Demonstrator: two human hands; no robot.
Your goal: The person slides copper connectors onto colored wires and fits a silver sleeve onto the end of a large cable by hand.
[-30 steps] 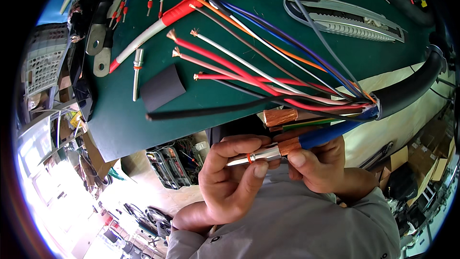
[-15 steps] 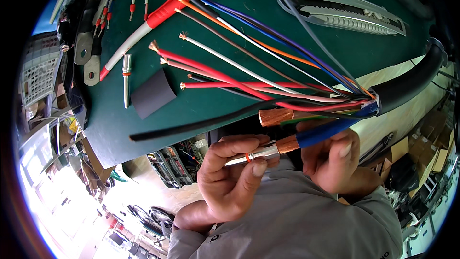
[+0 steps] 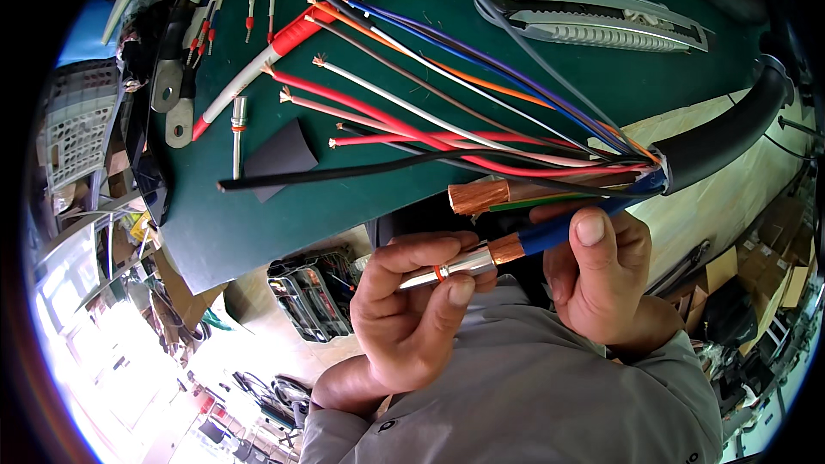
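My left hand pinches a silver metal contact pin with an orange ring, between thumb and fingers. Its wide end meets the bare copper strands of a thick blue wire; how far the strands reach inside is hidden. My right hand grips that blue wire, thumb on the near side. The wire comes out of a thick black cable, along with several thin coloured wires with stripped ends. A thick brown wire's copper end sticks out just above my fingers.
On the green table lie another silver pin, a black sleeve piece, a red-and-white tube, metal cable lugs and a grey utility knife. A tool case sits below the table edge.
The cable and its wires have shifted slightly left. My right thumb has risen onto the blue wire, and my right hand sits closer to its copper end. The left hand keeps the pin.
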